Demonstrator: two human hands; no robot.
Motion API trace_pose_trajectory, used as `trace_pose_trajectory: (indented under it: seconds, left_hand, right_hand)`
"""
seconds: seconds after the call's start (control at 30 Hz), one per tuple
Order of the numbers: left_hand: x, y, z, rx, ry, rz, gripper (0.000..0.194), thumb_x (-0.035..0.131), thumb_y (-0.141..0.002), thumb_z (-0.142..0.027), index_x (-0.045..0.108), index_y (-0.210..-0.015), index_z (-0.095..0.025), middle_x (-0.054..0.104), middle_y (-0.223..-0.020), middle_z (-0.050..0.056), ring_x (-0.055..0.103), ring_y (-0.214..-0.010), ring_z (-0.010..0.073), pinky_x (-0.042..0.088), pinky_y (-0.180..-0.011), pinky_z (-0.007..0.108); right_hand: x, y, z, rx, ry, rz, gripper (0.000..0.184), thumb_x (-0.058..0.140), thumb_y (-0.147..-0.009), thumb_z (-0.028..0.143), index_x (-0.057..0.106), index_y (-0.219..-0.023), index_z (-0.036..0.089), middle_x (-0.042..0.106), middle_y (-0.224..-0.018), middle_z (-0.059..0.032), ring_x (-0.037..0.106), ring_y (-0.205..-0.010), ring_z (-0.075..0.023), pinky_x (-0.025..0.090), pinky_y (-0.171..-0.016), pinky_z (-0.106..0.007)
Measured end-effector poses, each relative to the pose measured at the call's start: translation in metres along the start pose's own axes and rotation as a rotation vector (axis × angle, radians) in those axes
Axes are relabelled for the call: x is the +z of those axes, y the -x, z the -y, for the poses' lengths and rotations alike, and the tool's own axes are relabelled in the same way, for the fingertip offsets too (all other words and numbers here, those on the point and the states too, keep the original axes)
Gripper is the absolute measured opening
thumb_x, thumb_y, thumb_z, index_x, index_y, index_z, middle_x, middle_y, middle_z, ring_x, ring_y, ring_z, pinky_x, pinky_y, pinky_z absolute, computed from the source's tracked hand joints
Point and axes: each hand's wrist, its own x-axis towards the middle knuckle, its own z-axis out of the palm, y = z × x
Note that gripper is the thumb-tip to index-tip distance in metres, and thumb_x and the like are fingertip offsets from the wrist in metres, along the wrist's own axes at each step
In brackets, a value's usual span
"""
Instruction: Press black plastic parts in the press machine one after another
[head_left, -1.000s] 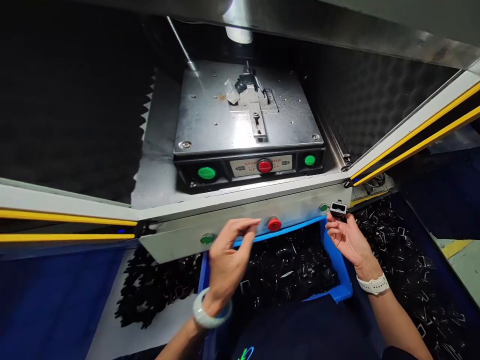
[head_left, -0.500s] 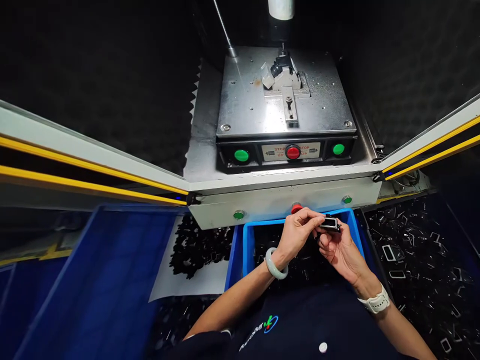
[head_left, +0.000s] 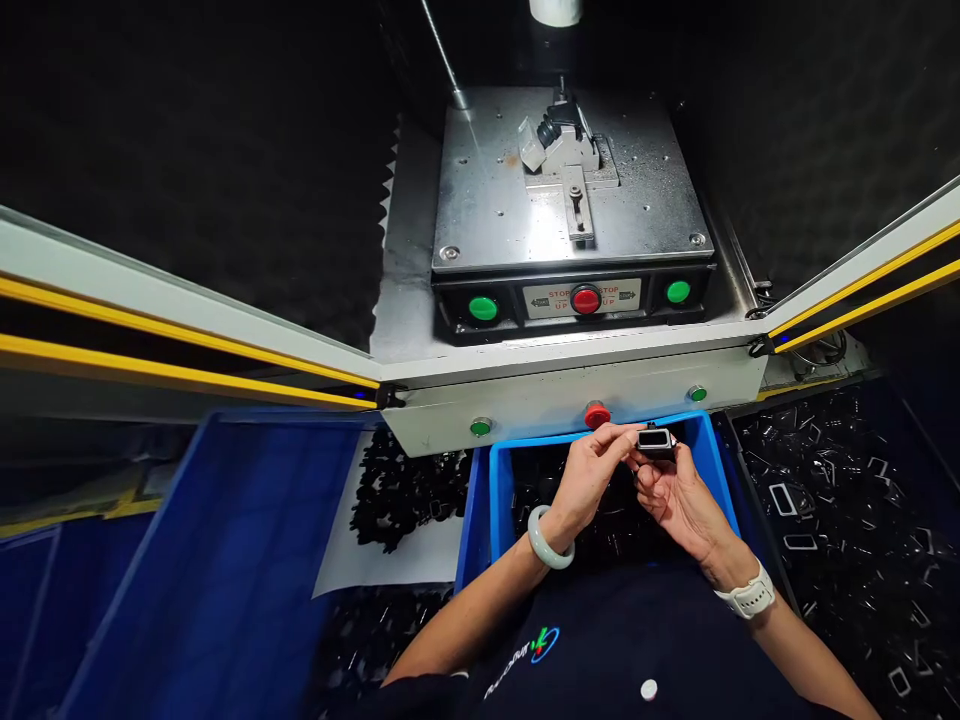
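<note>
Between my two hands is a small black part [head_left: 655, 444] with a pale rectangular rim around a dark opening. My left hand [head_left: 592, 467] pinches its left end between thumb and fingers. Around its right end and underside close the fingers of my right hand [head_left: 679, 495]. Both hands are above a blue bin [head_left: 496, 500] that holds dark pieces. Ahead, a fixture [head_left: 568, 150] bolted to a metal plate [head_left: 495, 220] carries a black ribbed part [head_left: 551, 130] beside a clear block.
A panel with green buttons [head_left: 484, 308] and a red button [head_left: 586, 299] fronts the plate. Another red button [head_left: 597, 415] is just beyond my hands. Yellow-edged frames [head_left: 187, 355] flank both sides. Black parts fill the right bin [head_left: 847, 520]; more lie on white paper [head_left: 345, 560].
The black part has turned so its rimmed opening faces me more squarely. My hands keep hold of it, and the view has shifted slightly.
</note>
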Motion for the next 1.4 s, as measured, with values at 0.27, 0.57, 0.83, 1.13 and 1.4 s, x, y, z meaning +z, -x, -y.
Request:
trace_pose_trajectory:
  seconds: [0.27, 0.57, 0.83, 1.13, 1.4]
  left_hand:
    - [-0.004, -0.002, 0.002, -0.072, 0.108, -0.061, 0.031, 0.083, -0.078, -0.037, 0.083, -0.095, -0.012, 0.069, -0.079, 0.004, 0.055, -0.069, 0.0115, 0.044, -0.069, 0.027]
    - [-0.003, -0.002, -0.001, -0.127, 0.192, -0.063, 0.026, 0.079, -0.075, -0.029, 0.084, -0.094, -0.011, 0.072, -0.087, 0.007, 0.052, -0.074, 0.0124, 0.043, -0.074, 0.028]
    - [-0.005, -0.003, -0.003, -0.142, 0.191, -0.080, 0.023, 0.079, -0.077, -0.034, 0.080, -0.084, -0.012, 0.062, -0.074, 0.002, 0.050, -0.069, 0.0111, 0.040, -0.068, 0.026]
    - [-0.002, -0.004, -0.001, -0.135, 0.204, -0.142, 0.021, 0.079, -0.072, -0.032, 0.079, -0.080, -0.013, 0.062, -0.072, 0.002, 0.050, -0.067, 0.0112, 0.041, -0.066, 0.027]
    - [-0.001, 0.000, -0.005, -0.129, 0.248, -0.122, 0.022, 0.080, -0.074, -0.028, 0.082, -0.090, -0.013, 0.065, -0.079, 0.003, 0.054, -0.072, 0.0120, 0.045, -0.073, 0.027]
  right_hand:
    - [-0.011, 0.003, 0.001, -0.108, 0.185, -0.035, 0.043, 0.081, -0.084, 0.053, 0.072, -0.111, 0.021, 0.071, -0.087, -0.0007, 0.052, -0.060, -0.0053, 0.042, -0.050, -0.013]
    - [-0.009, 0.001, -0.003, -0.190, 0.255, -0.017, 0.049, 0.084, -0.081, 0.056, 0.071, -0.111, 0.019, 0.071, -0.094, -0.0037, 0.060, -0.071, -0.0097, 0.052, -0.057, -0.019]
    - [-0.005, 0.003, -0.007, -0.217, 0.305, -0.021, 0.042, 0.082, -0.085, 0.053, 0.069, -0.111, 0.022, 0.070, -0.093, -0.0019, 0.064, -0.075, -0.0105, 0.058, -0.062, -0.020]
    - [-0.001, 0.001, -0.005, -0.220, 0.278, -0.070, 0.044, 0.086, -0.079, 0.050, 0.069, -0.108, 0.022, 0.071, -0.092, -0.0014, 0.066, -0.074, -0.0102, 0.060, -0.063, -0.019]
    - [0.003, 0.000, -0.002, -0.222, 0.277, -0.072, 0.054, 0.090, -0.073, 0.057, 0.069, -0.108, 0.022, 0.074, -0.093, -0.0011, 0.067, -0.074, -0.0087, 0.061, -0.067, -0.018]
